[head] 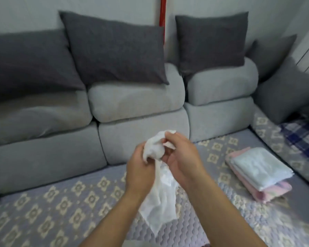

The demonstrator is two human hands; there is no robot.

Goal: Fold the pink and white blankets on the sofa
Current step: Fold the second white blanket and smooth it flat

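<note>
Two hands, both engaged, held up over the seat at the middle of the view: left hand (139, 164) gripping a bunched white blanket (159, 189) at its upper end, right hand (182, 157) pinching the same cloth near its top edge, fingers curled round it. Item in hand: thin, pale, crumpled into a wad between the palms, its loose tail hanging down between the forearms (not yet opened flat, so no fold is begun on it, by my reading). Item completed: one folded stack (257, 173) of pink and white blankets, lying on the seat to the right, well apart from the hands, white layers on top, pink beneath, edges roughly squared. Progress, as a judgement: most of the job appears done, with the piece in hand left to shake out, fold and add to the stack; whether more pieces wait out of view cannot be told. Surface: sofa (141, 136) of light grey upholstery, its seat covered by a quilted seat cover (61, 202) in lavender-grey with cream floral motifs. Further fittings: dark grey cushions (114, 49) propped along the backrest, a blue plaid cloth (300, 138) at the far right corner. Room: pale wall, a red vertical strip (162, 15) behind the cushions.
</note>
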